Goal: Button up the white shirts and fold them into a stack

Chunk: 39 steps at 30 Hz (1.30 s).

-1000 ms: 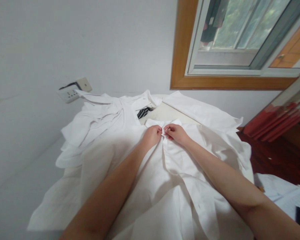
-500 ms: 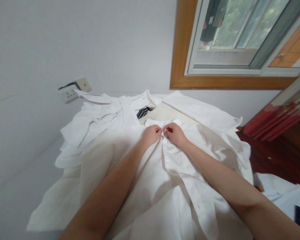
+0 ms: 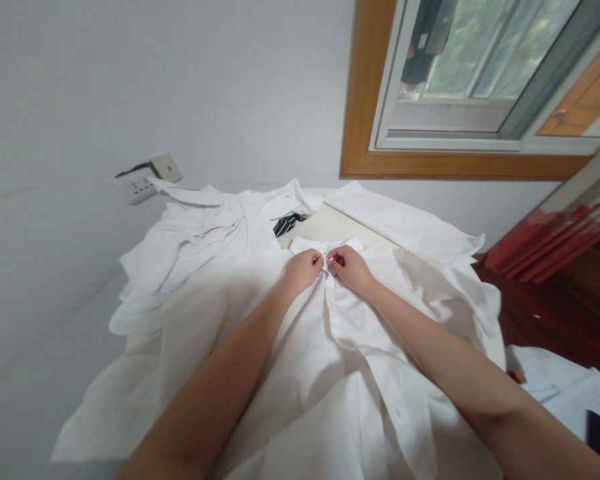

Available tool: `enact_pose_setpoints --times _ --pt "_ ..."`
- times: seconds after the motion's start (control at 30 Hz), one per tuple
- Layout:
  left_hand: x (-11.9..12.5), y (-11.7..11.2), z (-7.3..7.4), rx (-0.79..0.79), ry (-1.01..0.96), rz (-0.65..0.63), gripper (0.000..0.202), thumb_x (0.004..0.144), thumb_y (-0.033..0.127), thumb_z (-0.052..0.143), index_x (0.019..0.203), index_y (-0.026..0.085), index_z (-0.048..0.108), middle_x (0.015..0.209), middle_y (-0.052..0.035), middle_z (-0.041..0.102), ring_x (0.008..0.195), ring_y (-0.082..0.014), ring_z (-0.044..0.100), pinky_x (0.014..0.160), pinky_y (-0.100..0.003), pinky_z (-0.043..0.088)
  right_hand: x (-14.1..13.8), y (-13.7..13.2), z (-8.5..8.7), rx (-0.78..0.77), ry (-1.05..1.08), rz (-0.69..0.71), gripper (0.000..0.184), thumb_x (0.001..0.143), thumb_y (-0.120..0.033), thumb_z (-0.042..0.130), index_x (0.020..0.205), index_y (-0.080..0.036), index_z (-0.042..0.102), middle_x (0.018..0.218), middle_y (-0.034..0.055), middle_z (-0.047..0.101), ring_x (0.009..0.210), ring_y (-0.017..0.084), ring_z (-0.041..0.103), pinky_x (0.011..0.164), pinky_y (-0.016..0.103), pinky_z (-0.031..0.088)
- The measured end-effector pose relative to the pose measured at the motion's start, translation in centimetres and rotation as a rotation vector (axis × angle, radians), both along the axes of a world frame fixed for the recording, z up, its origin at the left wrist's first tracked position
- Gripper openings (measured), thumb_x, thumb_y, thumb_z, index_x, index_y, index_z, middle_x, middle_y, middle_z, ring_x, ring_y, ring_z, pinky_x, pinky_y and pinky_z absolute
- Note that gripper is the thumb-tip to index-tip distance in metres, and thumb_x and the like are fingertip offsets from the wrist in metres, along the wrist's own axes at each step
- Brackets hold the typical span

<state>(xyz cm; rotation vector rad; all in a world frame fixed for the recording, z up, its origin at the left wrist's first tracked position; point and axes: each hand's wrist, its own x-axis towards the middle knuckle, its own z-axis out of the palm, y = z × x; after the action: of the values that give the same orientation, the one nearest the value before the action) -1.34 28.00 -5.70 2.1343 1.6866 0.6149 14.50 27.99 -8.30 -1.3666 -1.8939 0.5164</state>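
Observation:
A white shirt (image 3: 325, 393) lies spread in front of me, its collar (image 3: 303, 245) at the far end and its front edges running toward me. Just below the collar, my left hand (image 3: 304, 272) pinches one front edge of the shirt. Close beside it, my right hand (image 3: 350, 267) pinches the other edge, fingertips almost meeting the left ones. Whether a button is between the fingers is too small to tell. Both forearms rest low over the cloth.
More white garments (image 3: 195, 240) are heaped at the left, and a folded white one (image 3: 405, 217) lies at the back right. A black striped cloth (image 3: 287, 224) shows between them. On the wall are a socket (image 3: 137, 187) and a wood-framed window (image 3: 460, 165); a red curtain (image 3: 545, 233) hangs right.
The fingertips have shifted very slightly at the shirt's front below the collar. Otherwise the hands and garments hold their places.

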Motion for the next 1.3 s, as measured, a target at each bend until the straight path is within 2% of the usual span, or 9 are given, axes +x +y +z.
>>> enact_pose_setpoints --times 0.47,0.63,0.77,0.9,1.03,1.2,1.3 --pt "-0.2 0.3 -0.3 -0.022 -0.133 -0.025 0.017 0.086 0.021 0.049 0.087 0.018 0.066 0.065 0.0003 0.066 0.065 -0.0148 0.062 0.064 -0.023 0.042 0.4 -0.1 0.0 0.024 0.037 0.084 0.018 0.082 -0.016 0.055 0.099 -0.018 0.059 0.079 -0.0016 0.052 0.066 0.013 0.049 0.067 0.025 0.041" --pt "0.0 0.2 -0.2 0.004 -0.102 -0.027 0.017 0.086 0.018 0.048 0.088 0.017 0.066 0.075 -0.002 0.067 0.071 -0.015 0.061 0.07 -0.025 0.044 0.3 -0.1 -0.2 0.049 0.051 0.065 0.018 0.08 -0.016 0.056 0.098 -0.018 0.058 0.075 -0.0024 0.053 0.067 0.014 0.049 0.066 0.026 0.04" --pt "-0.3 0.9 -0.8 0.074 -0.145 -0.037 0.015 0.081 0.017 0.052 0.084 0.016 0.066 0.084 -0.0038 0.066 0.08 -0.016 0.06 0.076 -0.026 0.045 0.3 -0.2 -0.1 0.036 0.088 0.062 0.014 0.08 -0.016 0.057 0.093 -0.017 0.06 0.074 -0.002 0.054 0.065 0.013 0.05 0.066 0.025 0.041" --pt "-0.6 1.6 -1.4 0.024 -0.253 -0.051 0.015 0.078 0.022 0.05 0.076 0.017 0.065 0.076 -0.0013 0.063 0.074 -0.0157 0.058 0.07 -0.025 0.045 0.3 -0.4 0.0 0.036 0.12 0.066 0.014 0.081 -0.018 0.056 0.094 -0.018 0.061 0.074 -0.0017 0.054 0.064 0.013 0.051 0.065 0.025 0.042" --pt "-0.8 1.5 -1.4 -0.036 -0.365 -0.053 0.016 0.076 0.025 0.048 0.069 0.018 0.061 0.063 0.0021 0.056 0.065 -0.0143 0.053 0.062 -0.024 0.041 0.2 -0.6 0.1 0.097 0.12 0.068 0.015 0.08 -0.017 0.057 0.094 -0.018 0.061 0.077 -0.0008 0.054 0.068 0.014 0.052 0.068 0.026 0.043" --pt "-0.8 1.2 -1.2 -0.123 -0.481 -0.025 0.019 0.077 0.031 0.048 0.069 0.018 0.059 0.058 0.0039 0.051 0.057 -0.012 0.048 0.054 -0.023 0.036 0.1 -1.0 0.6 0.19 0.068 0.095 0.015 0.079 -0.01 0.054 0.086 -0.019 0.065 0.081 0.0014 0.055 0.076 0.015 0.053 0.074 0.026 0.044" --pt "-0.9 1.2 -1.2 -0.152 -0.492 -0.025 0.019 0.077 0.032 0.048 0.069 0.018 0.058 0.057 0.0042 0.05 0.054 -0.0115 0.046 0.052 -0.023 0.035 0.1 -1.2 0.8 0.196 0.077 0.087 0.015 0.081 -0.013 0.056 0.089 -0.019 0.068 0.082 0.0022 0.057 0.076 0.015 0.054 0.074 0.026 0.045"
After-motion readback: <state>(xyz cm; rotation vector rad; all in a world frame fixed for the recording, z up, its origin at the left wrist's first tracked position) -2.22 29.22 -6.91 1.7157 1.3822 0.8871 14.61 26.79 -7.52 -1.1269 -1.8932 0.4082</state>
